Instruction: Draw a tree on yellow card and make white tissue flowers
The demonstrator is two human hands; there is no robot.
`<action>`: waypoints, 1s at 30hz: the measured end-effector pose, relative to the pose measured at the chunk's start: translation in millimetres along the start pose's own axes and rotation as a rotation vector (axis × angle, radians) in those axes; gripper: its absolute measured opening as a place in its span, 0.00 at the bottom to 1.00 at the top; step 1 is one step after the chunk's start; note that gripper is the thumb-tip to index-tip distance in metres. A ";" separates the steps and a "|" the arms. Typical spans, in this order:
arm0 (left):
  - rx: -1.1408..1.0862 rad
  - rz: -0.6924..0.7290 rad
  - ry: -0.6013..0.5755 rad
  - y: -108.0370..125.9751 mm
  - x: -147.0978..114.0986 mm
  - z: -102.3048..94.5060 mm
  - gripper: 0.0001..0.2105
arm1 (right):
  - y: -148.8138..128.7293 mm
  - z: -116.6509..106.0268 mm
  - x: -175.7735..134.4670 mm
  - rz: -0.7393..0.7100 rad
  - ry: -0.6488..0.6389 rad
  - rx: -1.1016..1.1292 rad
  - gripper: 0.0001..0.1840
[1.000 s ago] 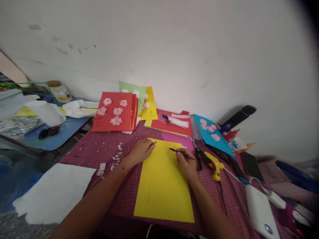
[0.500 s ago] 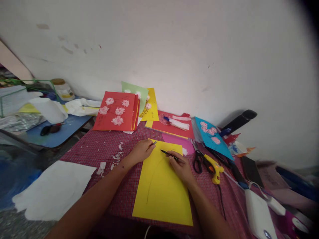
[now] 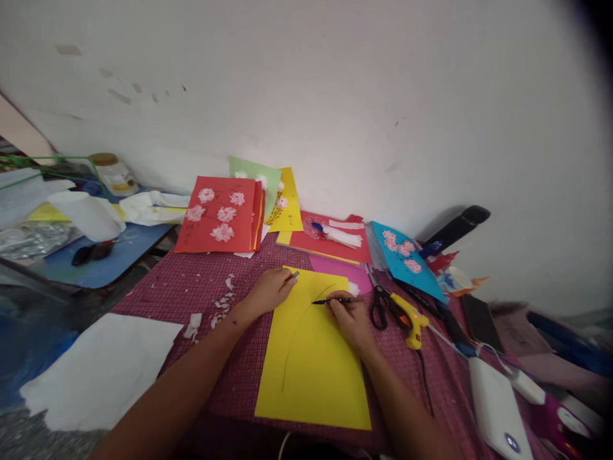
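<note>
A yellow sheet of paper (image 3: pixel 313 364) lies in front of me, with a long thin curved line drawn on it. My right hand (image 3: pixel 353 322) is closed around a black pen (image 3: pixel 330 301), whose tip points left and meets the upper part of the line; I cannot tell whether it presses on the paper. My left hand (image 3: pixel 271 291) rests at the sheet's upper left edge. Between its closed fingers sticks out a small grey piece that looks like a pen cap (image 3: pixel 295 275).
Scissors (image 3: pixel 378 310) and a yellow glue gun (image 3: pixel 412 322) lie to the right, near a blue flower card (image 3: pixel 407 259). Red flower cards (image 3: pixel 215 217) lean at the back left. Torn scraps (image 3: pixel 223 306) and white paper (image 3: pixel 103 367) lie left. A white power bank (image 3: pixel 498 406) sits front right.
The pen has turned flatter, and its tip has moved slightly down and right onto the drawn line. My left hand stays at the sheet's edge. The view has shifted slightly.
</note>
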State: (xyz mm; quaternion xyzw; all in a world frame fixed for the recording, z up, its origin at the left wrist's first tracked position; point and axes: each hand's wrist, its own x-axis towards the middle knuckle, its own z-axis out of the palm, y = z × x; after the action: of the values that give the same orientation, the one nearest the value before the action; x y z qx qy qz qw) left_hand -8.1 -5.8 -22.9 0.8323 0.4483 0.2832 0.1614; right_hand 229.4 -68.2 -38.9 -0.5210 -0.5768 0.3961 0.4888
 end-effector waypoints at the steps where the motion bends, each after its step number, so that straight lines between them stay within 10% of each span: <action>1: 0.001 -0.001 0.000 0.1 0.0 0.0 0.12 | -0.6 0.2 0.0 -0.002 0.005 0.013 0.08; 20: -0.050 -0.027 0.122 2.5 0.8 -4.2 0.11 | -13.5 -2.5 1.7 -0.034 0.185 -0.048 0.13; 30: -0.042 -0.049 0.091 1.7 1.2 -3.0 0.11 | -16.5 1.2 -2.6 -0.108 -0.040 -0.119 0.13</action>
State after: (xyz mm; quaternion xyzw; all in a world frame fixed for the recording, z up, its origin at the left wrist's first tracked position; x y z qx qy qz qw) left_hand -8.3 -5.7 -19.2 0.8039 0.4693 0.3260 0.1651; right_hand 224.7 -73.1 -23.6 -0.5093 -0.6364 0.3442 0.4660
